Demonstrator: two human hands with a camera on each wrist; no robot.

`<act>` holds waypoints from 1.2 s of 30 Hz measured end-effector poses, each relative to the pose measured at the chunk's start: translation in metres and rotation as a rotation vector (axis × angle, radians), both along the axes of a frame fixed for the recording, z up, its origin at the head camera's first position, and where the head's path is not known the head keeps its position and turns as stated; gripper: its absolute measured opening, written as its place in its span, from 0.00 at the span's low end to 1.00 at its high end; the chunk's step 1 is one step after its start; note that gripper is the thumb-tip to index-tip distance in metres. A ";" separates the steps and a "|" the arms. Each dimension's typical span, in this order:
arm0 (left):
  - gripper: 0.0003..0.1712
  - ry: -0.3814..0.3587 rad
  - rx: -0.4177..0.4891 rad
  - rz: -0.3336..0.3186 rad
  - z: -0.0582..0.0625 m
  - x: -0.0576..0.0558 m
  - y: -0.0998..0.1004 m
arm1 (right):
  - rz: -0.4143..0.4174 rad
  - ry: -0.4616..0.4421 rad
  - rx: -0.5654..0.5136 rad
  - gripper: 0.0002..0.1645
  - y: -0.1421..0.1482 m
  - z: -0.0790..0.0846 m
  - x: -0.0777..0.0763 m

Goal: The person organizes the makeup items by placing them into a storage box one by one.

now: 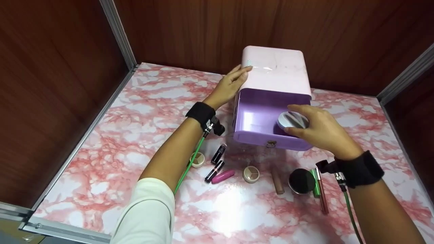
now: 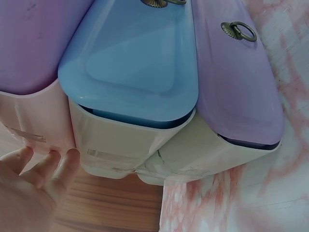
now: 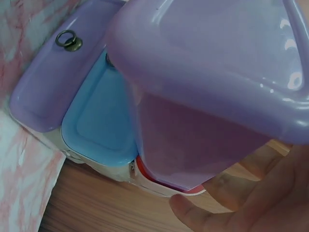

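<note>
The purple drawer (image 1: 252, 136) looks glossy plastic from here, its ring pull (image 1: 271, 144) dull metal; the table (image 1: 112, 159) shines, the back wall (image 1: 210, 30) seems wood.

The site is an enclosed booth, arranged like a lab workstation. A left panel (image 1: 57, 67), a back panel (image 1: 190, 37) and a right panel (image 1: 415, 91), all dark wood-grain, surround one table (image 1: 115, 145) with a red-and-white marble-pattern surface. A metal post (image 1: 118, 34) stands at the back left corner; a metal rail (image 1: 67, 233) borders the front edge. Wrist straps (image 1: 200, 114) carrying small devices and green cables (image 1: 186, 170) indicate instrumented work.
</note>
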State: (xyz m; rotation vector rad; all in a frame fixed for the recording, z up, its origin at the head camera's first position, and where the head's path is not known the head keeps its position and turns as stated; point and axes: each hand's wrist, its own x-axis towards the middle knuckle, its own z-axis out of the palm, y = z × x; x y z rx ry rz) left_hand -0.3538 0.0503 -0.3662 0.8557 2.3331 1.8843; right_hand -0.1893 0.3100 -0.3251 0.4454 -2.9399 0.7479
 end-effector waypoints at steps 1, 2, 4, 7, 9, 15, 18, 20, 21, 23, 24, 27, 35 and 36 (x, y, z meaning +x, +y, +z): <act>0.24 0.001 0.005 0.000 -0.004 -0.004 0.001 | -0.001 -0.011 0.001 0.40 0.000 0.000 0.000; 0.24 0.004 0.006 0.001 -0.008 -0.008 0.002 | -0.002 -0.021 0.005 0.40 0.000 0.000 0.000; 0.25 0.009 0.005 0.005 -0.011 -0.011 0.002 | 0.002 -0.041 0.013 0.41 0.000 0.001 -0.001; 0.24 0.015 -0.001 0.012 -0.013 -0.012 0.002 | 0.017 -0.062 0.022 0.41 0.000 0.002 -0.002; 0.24 0.017 -0.005 0.019 -0.013 -0.013 0.001 | 0.035 -0.066 0.028 0.41 0.000 0.001 -0.005; 0.24 0.014 -0.009 0.029 -0.009 -0.009 0.000 | 0.073 -0.087 0.062 0.38 -0.001 0.003 -0.009; 0.24 0.018 -0.007 0.027 -0.010 -0.010 0.001 | 0.087 -0.119 0.112 0.36 -0.001 0.006 -0.010; 0.25 0.020 -0.012 0.029 -0.009 -0.010 0.000 | 0.106 -0.136 0.155 0.37 -0.002 0.007 -0.012; 0.25 0.025 -0.015 0.029 -0.010 -0.011 0.000 | 0.119 -0.136 0.175 0.36 -0.003 0.007 -0.014; 0.25 0.032 -0.023 0.030 -0.013 -0.015 0.000 | 0.142 -0.135 0.214 0.36 -0.004 0.007 -0.017; 0.25 0.033 -0.025 0.029 -0.013 -0.015 -0.001 | 0.154 -0.132 0.230 0.35 -0.005 0.007 -0.019; 0.25 0.035 -0.031 0.030 -0.013 -0.016 -0.002 | 0.162 -0.120 0.246 0.33 -0.005 0.005 -0.021; 0.25 0.018 -0.021 0.033 -0.014 -0.016 -0.004 | 0.120 -0.004 0.161 0.29 -0.002 0.008 -0.011; 0.25 0.018 -0.021 0.034 -0.014 -0.016 -0.004 | 0.106 0.042 0.147 0.29 -0.002 0.008 -0.008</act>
